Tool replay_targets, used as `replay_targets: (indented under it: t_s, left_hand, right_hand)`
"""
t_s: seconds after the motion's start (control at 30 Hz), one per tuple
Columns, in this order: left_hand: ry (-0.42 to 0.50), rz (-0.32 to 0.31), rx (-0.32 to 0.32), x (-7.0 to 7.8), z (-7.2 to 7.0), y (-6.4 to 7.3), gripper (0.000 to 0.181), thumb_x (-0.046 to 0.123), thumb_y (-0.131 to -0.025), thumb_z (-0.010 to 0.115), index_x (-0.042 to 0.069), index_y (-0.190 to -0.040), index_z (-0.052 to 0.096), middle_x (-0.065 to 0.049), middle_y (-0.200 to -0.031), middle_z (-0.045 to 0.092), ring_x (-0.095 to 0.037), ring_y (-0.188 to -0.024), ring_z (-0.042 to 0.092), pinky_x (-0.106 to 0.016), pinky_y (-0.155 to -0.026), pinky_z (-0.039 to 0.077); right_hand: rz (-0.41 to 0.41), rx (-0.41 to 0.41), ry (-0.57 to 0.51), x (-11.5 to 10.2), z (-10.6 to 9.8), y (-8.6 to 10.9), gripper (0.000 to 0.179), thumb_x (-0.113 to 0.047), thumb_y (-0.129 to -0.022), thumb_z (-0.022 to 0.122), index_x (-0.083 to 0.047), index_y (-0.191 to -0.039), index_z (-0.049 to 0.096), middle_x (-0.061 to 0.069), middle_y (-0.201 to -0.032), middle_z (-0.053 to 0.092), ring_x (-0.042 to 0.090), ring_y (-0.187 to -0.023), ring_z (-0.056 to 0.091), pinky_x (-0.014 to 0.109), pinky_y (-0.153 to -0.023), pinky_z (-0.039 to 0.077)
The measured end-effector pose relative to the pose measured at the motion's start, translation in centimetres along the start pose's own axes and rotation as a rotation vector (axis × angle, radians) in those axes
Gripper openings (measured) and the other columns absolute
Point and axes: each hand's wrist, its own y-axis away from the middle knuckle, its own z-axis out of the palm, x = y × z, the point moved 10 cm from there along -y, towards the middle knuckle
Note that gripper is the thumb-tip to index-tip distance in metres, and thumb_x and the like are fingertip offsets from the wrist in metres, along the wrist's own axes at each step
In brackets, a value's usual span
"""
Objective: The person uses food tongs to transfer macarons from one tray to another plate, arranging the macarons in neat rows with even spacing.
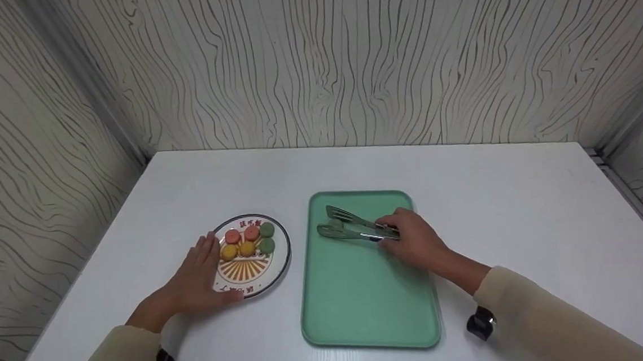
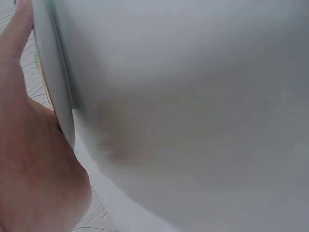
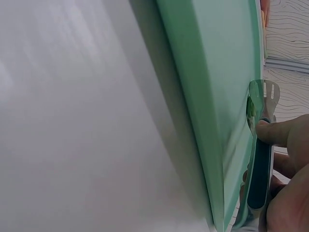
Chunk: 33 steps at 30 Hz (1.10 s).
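Observation:
My right hand (image 1: 413, 239) grips metal serving tongs (image 1: 350, 233) by the handles, above the upper part of a green tray (image 1: 369, 301). Between the tongs' spread tips shows a small green round piece (image 1: 334, 223), partly hidden, perhaps a macaron. In the right wrist view, thumb and fingers close round the tongs (image 3: 261, 169) from both sides. Left of the tray, my left hand (image 1: 195, 280) rests against the rim of a white patterned plate (image 1: 268, 275), its fingers extended. Red macarons (image 1: 232, 236), yellow macarons (image 1: 229, 252) and green macarons (image 1: 267, 245) sit grouped on that plate.
Plate and tray stand side by side on a white table (image 1: 516, 206), with a narrow gap between them. Wood-grain panels (image 1: 319, 62) rise behind the table and at the left. Dark bands with small devices (image 1: 481, 323) show at both wrists.

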Motion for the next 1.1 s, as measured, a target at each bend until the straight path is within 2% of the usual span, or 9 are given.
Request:
replay_targets:
  t_s: [0.77, 1.1]
  left_hand:
    - [-0.012, -0.014, -0.006, 0.14, -0.08, -0.03, 0.126, 0.071, -0.082, 0.066, -0.013, -0.157, 0.010, -0.030, -0.166, 0.004, -0.047, -0.153, -0.002, -0.061, -0.123, 0.006]
    - [-0.013, 0.005, 0.013, 0.29, -0.19, 0.11, 0.126, 0.070, -0.080, 0.069, -0.016, -0.155, 0.014, -0.033, -0.165, 0.007, -0.049, -0.153, 0.001, -0.062, -0.122, 0.010]
  right_hand:
    - [-0.009, 0.037, -0.014, 0.04, 0.18, 0.15, 0.028, -0.004, -0.089, 0.075, -0.002, -0.117, 0.076, 0.003, -0.090, 0.062, 0.015, -0.077, 0.048, 0.034, -0.071, 0.045]
    - [-0.002, 0.029, -0.034, 0.00, 0.26, 0.23, 0.027, -0.005, -0.089, 0.076, -0.002, -0.116, 0.076, 0.002, -0.089, 0.061, 0.015, -0.076, 0.046, 0.034, -0.071, 0.043]
